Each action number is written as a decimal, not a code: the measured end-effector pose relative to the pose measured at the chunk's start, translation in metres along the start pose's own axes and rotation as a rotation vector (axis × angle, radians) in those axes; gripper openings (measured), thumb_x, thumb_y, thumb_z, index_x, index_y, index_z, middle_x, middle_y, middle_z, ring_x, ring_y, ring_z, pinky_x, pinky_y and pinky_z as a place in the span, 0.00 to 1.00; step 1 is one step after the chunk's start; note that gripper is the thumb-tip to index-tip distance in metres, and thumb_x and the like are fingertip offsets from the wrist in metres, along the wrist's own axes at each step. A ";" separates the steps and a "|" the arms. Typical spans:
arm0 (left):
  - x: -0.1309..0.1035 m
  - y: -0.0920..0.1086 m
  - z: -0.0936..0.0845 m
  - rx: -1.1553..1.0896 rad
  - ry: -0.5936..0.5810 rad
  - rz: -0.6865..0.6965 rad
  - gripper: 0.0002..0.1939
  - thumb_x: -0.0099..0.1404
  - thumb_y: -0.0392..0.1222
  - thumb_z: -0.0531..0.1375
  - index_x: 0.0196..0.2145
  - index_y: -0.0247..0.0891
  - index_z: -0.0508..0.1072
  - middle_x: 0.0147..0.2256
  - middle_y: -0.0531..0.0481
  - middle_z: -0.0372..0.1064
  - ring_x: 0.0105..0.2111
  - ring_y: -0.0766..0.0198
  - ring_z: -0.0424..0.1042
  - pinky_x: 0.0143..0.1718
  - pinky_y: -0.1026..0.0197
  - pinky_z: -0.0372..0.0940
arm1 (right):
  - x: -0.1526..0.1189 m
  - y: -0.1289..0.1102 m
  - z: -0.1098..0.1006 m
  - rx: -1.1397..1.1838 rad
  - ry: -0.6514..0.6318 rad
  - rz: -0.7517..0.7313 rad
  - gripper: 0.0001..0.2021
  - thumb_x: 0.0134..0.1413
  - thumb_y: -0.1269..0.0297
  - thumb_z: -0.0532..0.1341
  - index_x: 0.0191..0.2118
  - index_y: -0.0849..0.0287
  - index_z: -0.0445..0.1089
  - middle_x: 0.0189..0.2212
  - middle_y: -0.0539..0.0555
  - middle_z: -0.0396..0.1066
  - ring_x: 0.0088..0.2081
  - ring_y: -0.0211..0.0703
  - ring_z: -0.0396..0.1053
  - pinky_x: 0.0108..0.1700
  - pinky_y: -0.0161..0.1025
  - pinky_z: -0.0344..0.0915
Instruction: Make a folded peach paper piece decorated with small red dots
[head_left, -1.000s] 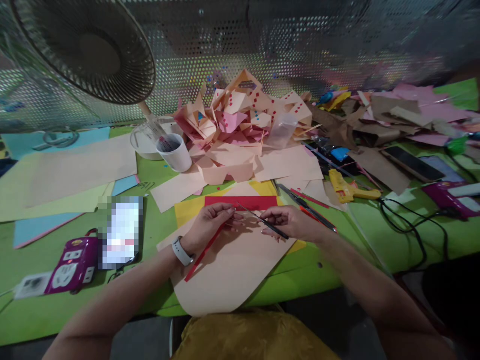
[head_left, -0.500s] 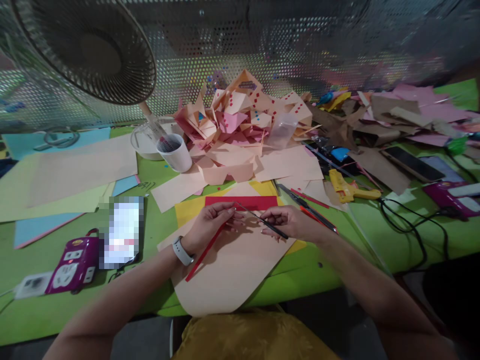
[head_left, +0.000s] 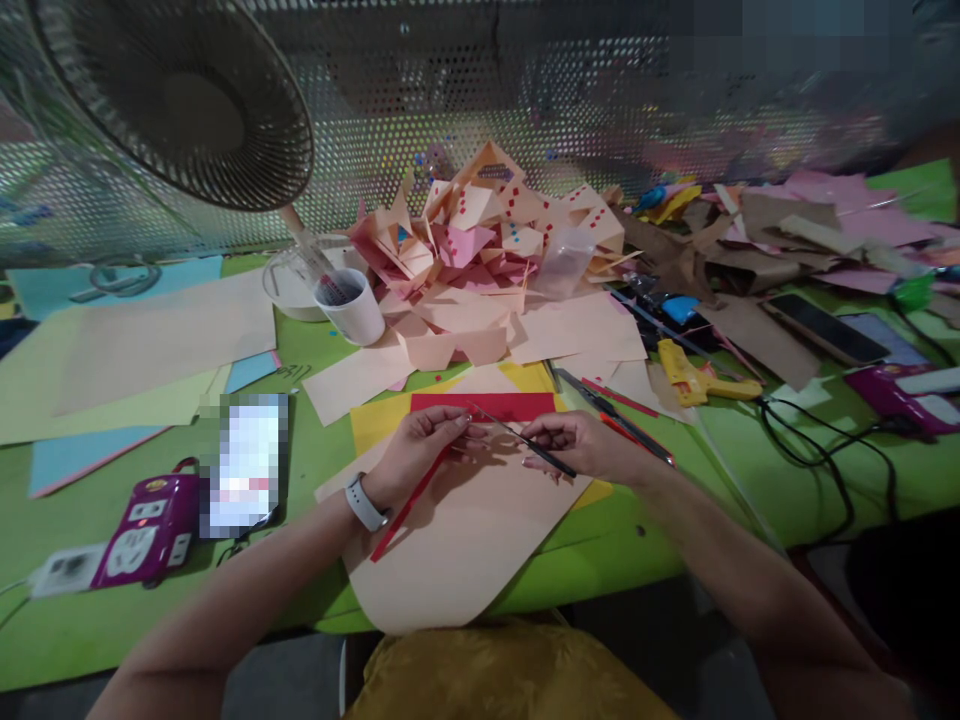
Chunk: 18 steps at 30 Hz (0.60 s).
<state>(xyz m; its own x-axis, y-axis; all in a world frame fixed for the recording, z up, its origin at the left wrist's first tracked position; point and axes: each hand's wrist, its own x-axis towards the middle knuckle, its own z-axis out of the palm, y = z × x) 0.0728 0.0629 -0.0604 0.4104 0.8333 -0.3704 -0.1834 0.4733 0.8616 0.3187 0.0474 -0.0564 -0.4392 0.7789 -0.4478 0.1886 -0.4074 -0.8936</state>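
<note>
My left hand (head_left: 431, 440), wearing a pale wristwatch (head_left: 367, 502), has its thumb and fingers pinched on a narrow red paper strip (head_left: 409, 515). The strip slants down toward me, and a bit of red shows at the fingertips. In my right hand (head_left: 562, 440) is a slim tool with a black handle (head_left: 551, 458) and a thin metal tip; its exact kind is unclear. That tip reaches the left fingertips. Under both hands lies a large peach paper sheet (head_left: 450, 560), with a red paper piece (head_left: 484, 405) and yellow paper (head_left: 375, 425) behind it.
A heap of cut peach paper (head_left: 472, 250) stands at the back, near a white cup (head_left: 350, 308) and a fan (head_left: 202, 110). To the right lie a box cutter (head_left: 615, 415), a yellow glue gun (head_left: 697, 380) and cables. A phone (head_left: 247, 460) and a purple power strip (head_left: 150, 530) are left.
Both hands hold nearly the same position. A little more red shows between my left fingertips, by the tool's tip.
</note>
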 end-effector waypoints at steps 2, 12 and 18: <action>0.000 0.000 0.000 -0.006 -0.004 -0.001 0.19 0.57 0.51 0.70 0.40 0.34 0.77 0.37 0.44 0.80 0.31 0.64 0.78 0.31 0.66 0.71 | 0.000 0.000 0.000 0.006 0.004 -0.002 0.28 0.36 0.53 0.76 0.43 0.64 0.73 0.24 0.47 0.70 0.21 0.30 0.66 0.24 0.32 0.67; 0.001 -0.002 -0.001 -0.031 0.009 0.021 0.19 0.57 0.51 0.70 0.38 0.33 0.77 0.35 0.44 0.80 0.31 0.63 0.79 0.32 0.64 0.72 | -0.001 -0.005 0.002 0.014 0.021 0.013 0.28 0.33 0.55 0.77 0.40 0.63 0.71 0.24 0.47 0.71 0.21 0.31 0.67 0.24 0.32 0.68; 0.002 -0.004 -0.003 -0.076 0.017 0.026 0.20 0.57 0.49 0.70 0.41 0.32 0.77 0.38 0.40 0.80 0.34 0.62 0.79 0.36 0.62 0.73 | -0.004 -0.007 -0.001 -0.010 0.001 0.025 0.27 0.37 0.54 0.76 0.41 0.63 0.71 0.25 0.47 0.70 0.22 0.31 0.68 0.24 0.31 0.67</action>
<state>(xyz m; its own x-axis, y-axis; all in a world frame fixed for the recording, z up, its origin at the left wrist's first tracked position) 0.0714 0.0638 -0.0655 0.3898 0.8499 -0.3547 -0.2613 0.4714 0.8423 0.3197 0.0473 -0.0486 -0.4337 0.7689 -0.4697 0.2080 -0.4217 -0.8825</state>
